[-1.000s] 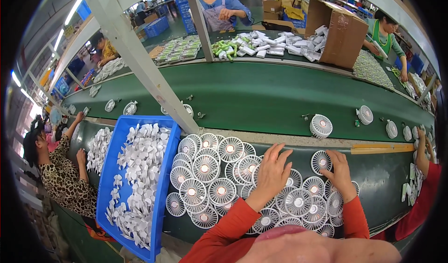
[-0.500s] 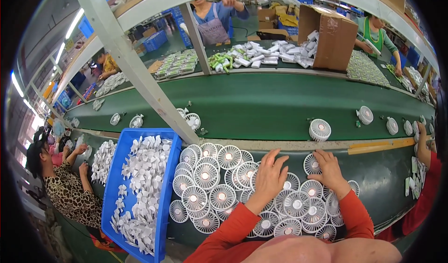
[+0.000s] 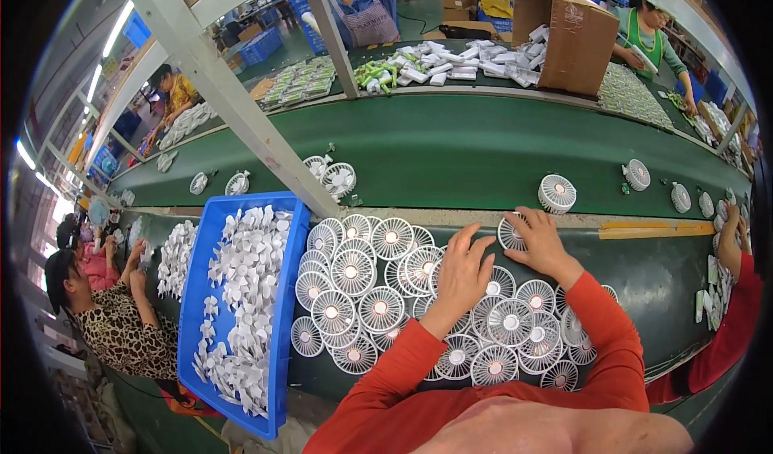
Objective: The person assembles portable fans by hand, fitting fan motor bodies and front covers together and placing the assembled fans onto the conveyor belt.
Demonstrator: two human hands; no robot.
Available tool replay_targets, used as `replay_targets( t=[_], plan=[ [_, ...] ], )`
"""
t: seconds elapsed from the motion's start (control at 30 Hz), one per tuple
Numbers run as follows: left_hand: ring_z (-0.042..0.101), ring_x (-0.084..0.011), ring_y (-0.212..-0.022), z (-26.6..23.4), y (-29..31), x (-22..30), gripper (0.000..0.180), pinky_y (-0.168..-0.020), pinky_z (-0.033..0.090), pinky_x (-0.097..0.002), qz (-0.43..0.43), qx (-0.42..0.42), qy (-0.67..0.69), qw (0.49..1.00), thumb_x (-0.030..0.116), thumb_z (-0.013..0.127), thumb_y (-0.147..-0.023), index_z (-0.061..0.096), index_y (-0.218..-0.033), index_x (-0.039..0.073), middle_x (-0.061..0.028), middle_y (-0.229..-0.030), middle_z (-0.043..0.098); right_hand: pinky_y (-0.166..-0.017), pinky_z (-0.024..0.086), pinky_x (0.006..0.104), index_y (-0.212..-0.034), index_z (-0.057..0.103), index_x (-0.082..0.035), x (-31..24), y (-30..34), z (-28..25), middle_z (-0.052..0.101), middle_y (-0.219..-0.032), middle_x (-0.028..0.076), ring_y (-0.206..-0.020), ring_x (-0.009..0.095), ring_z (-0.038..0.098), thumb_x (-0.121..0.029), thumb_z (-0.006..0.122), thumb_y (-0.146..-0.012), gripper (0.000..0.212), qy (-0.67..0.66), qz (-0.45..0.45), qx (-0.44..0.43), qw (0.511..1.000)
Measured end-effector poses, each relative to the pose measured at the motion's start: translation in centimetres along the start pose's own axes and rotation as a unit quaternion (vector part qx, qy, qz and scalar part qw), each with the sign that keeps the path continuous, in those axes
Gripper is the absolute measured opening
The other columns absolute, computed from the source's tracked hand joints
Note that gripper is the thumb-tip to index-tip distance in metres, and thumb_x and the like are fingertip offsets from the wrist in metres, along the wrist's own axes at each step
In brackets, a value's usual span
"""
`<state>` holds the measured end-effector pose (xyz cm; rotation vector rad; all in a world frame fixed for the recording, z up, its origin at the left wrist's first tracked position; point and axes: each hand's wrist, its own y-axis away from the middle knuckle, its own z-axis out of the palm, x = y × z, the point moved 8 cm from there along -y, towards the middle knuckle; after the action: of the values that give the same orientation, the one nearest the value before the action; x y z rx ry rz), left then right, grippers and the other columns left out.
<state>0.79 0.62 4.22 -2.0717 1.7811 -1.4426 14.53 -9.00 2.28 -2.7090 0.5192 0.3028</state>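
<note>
White round fan grilles (image 3: pixel 510 322) with spoked rims lie in overlapping heaps on the dark bench before me. My right hand (image 3: pixel 541 247) grips one separate grille (image 3: pixel 510 235) by its side, near the bench's far edge. Just left of it, my left hand (image 3: pixel 461 279) hovers over the heap with fingers stretched and apart, and nothing shows in them. Part of the heap is hidden beneath the left hand and forearm.
A blue bin (image 3: pixel 294 293) of white fan blades stands at left, beside a slanted metal post (image 3: pixel 233 116). Beyond runs a green conveyor belt (image 3: pixel 451 148) carrying white fan heads (image 3: pixel 557 193). Co-workers sit left, right and across. Yellow strips (image 3: pixel 656 229) edge the bench.
My right hand has carried the grille leftward and farther from me, closer to my left hand. The left hand stays over the heap. The whole view has tilted slightly downward.
</note>
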Motion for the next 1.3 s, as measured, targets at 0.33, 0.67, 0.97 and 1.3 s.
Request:
replay_targets(
  t=[0.33, 0.67, 0.97, 1.3],
  plan=[
    [0.050, -0.0366, -0.116, 0.0, 0.2, -0.3, 0.029, -0.095, 0.044, -0.0429, -0.008, 0.007, -0.008, 1.000, 0.009, 0.066, -0.083, 0.061, -0.111, 0.004, -0.0161, -0.131, 0.049, -0.103, 0.029, 0.0495, -0.134, 0.048, -0.011, -0.3, 0.5, 1.7, 0.045, -0.137, 0.015, -0.128, 0.035, 0.039, -0.043, 0.079, -0.067, 0.081, 0.015, -0.038, 0.018, 0.999],
    [0.052, -0.0381, -0.115, 0.7, 0.5, -0.5, 0.028, -0.096, 0.044, -0.0444, -0.035, -0.016, 0.002, 0.999, 0.010, 0.067, -0.080, 0.064, -0.108, 0.006, -0.0178, -0.127, 0.053, -0.104, 0.032, 0.0481, -0.135, 0.049, -0.011, 1.5, 1.5, 1.7, 0.048, -0.135, 0.016, -0.125, 0.035, 0.043, -0.039, 0.080, -0.067, 0.079, -0.045, -0.052, 0.033, 0.997],
    [0.051, -0.0368, -0.113, 1.0, -0.6, -0.9, 0.029, -0.094, 0.044, -0.0436, 0.003, -0.009, -0.051, 0.999, 0.011, 0.064, -0.083, 0.064, -0.111, 0.006, -0.0172, -0.128, 0.052, -0.106, 0.034, 0.0335, -0.138, 0.045, -0.004, 9.1, 13.6, -9.6, 0.050, -0.137, 0.013, -0.126, 0.024, 0.047, -0.016, 0.068, -0.081, 0.063, -0.168, 0.213, 0.152, 0.951],
    [0.053, -0.0359, -0.110, 1.4, 0.5, -0.1, 0.027, -0.090, 0.045, -0.0439, 0.023, -0.013, -0.062, 0.998, 0.012, 0.062, -0.085, 0.063, -0.112, 0.006, -0.0154, -0.129, 0.051, -0.105, 0.037, 0.0409, -0.132, 0.051, -0.008, 6.0, 24.4, -6.1, 0.049, -0.135, 0.019, -0.127, 0.036, 0.045, -0.019, 0.077, -0.074, 0.065, -0.023, 0.305, 0.260, 0.916]
  ],
)
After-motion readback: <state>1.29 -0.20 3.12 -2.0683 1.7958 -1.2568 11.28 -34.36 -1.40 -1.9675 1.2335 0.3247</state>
